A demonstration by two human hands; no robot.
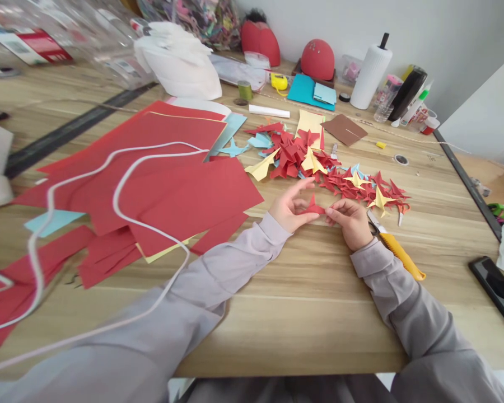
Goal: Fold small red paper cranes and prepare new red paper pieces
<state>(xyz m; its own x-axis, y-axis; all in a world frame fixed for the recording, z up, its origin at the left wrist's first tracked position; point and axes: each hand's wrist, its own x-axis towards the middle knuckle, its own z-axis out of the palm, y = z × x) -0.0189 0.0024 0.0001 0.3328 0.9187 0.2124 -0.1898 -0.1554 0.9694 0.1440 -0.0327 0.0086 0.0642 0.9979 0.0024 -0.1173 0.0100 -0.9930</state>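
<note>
Between my hands, just above the table (269, 313), is a small folded red paper piece (312, 207) with a pointed flap standing up. My left hand (292, 204) pinches its left side between thumb and fingers. At its right end, my right hand (349, 220) is closed with thumb and forefinger on the tip. Right behind my hands lies a heap of folded red paper pieces (292, 154), with a yellow folded paper (313, 162) on top. Another row of red pieces (361, 187) stretches to the right. A yellow-handled utility knife (401, 254) lies beside my right wrist.
Red paper sheets (185, 196) are stacked at left, with a white cable (115, 193) across them. A phone (498, 291) lies at the right edge. Toward the back stand a white bottle (370, 75), a yellow tape measure (279, 82) and a white bag (178, 64).
</note>
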